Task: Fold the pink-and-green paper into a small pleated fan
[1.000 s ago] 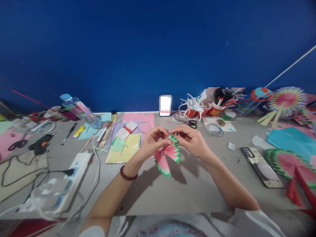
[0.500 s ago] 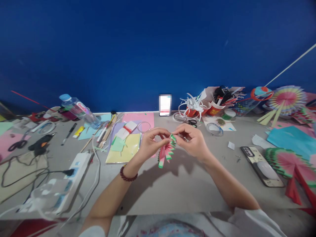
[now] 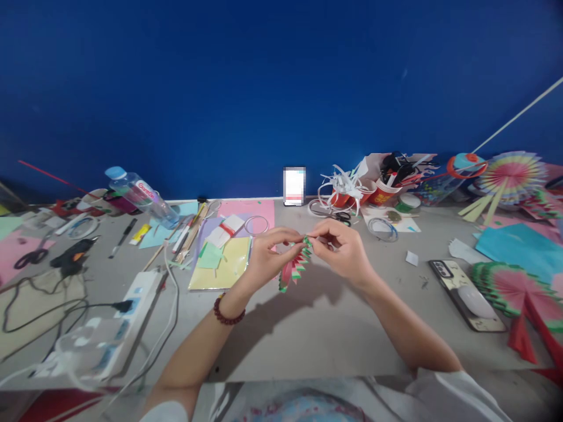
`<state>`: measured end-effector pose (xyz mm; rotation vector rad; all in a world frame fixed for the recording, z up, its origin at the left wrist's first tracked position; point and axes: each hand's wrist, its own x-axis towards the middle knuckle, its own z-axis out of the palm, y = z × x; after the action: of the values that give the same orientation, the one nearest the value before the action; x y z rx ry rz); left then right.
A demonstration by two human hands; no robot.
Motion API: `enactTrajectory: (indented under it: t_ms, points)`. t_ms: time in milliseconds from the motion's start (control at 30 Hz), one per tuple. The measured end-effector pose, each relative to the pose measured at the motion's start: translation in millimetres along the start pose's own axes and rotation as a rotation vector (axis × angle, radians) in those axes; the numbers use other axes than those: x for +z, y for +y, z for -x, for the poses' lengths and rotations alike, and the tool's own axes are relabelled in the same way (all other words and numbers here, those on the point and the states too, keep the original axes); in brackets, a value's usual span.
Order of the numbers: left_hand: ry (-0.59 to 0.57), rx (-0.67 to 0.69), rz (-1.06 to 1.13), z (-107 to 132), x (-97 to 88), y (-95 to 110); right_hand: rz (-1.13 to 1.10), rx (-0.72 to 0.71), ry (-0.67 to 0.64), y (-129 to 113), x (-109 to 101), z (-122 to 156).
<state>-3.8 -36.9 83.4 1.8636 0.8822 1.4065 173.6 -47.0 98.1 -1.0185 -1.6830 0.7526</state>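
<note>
A pleated paper fan [image 3: 295, 267], pink with green edges, hangs between my hands above the table. My left hand [image 3: 273, 253] pinches its folds near the top, thumb and fingers closed on the paper. Opposite it, my right hand [image 3: 339, 246] grips the green top edge between thumb and fingertips. Part of the folded paper is hidden behind my left fingers. A dark red bead bracelet [image 3: 229, 310] circles my left wrist.
Left are a power strip [image 3: 132, 319], a glue gun [image 3: 73, 255] and a leaning water bottle [image 3: 147, 196]. Coloured paper sheets [image 3: 220, 275] lie beyond my left hand. Right are a phone [image 3: 448, 287] under a mouse [image 3: 475, 302], a watermelon-coloured fan [image 3: 519, 287] and cups [image 3: 382, 193].
The fan's lower end has lifted and swung slightly left, and its pleats sit closer together. Both hands keep their pinch in nearly the same place.
</note>
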Motion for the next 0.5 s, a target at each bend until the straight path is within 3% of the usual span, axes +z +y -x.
enactTrajectory:
  t_ms: [500]
  points:
    - [-0.006,-0.206,0.269,-2.4,-1.1,-2.4,-0.133,0.040,-0.072,0.0,-3.6,-1.9]
